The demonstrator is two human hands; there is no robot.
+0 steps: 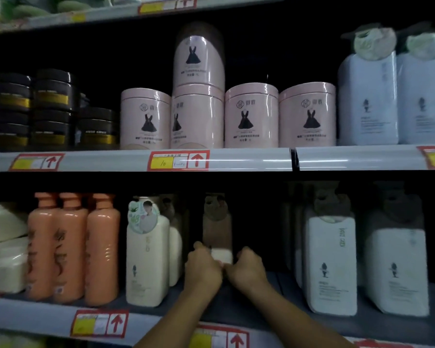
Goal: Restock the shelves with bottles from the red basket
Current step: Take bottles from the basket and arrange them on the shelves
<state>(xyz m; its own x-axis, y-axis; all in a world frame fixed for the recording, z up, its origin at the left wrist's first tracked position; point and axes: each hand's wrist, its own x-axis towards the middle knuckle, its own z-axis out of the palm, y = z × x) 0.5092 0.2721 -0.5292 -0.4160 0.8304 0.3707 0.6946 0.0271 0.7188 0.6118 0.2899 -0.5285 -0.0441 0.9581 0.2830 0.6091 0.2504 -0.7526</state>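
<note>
Item: cream bottle (pixel 217 232), upright, deep on lower shelf (pixel 261 320).
Left hand (pixel 203 266) and right hand (pixel 246 268) each curl a grip round the bottle's base, one per side; bottle stands between them, rising above both. Neighbours: cream pump bottle (pixel 147 257) left, white bottle (pixel 330 262) right.

Pink round tubs (pixel 251 116) with black dress print on upper shelf, one stacked on top. Dark jars (pixel 53 106) left of them. Red-yellow price tag (pixel 178 160) on shelf edge.
</note>
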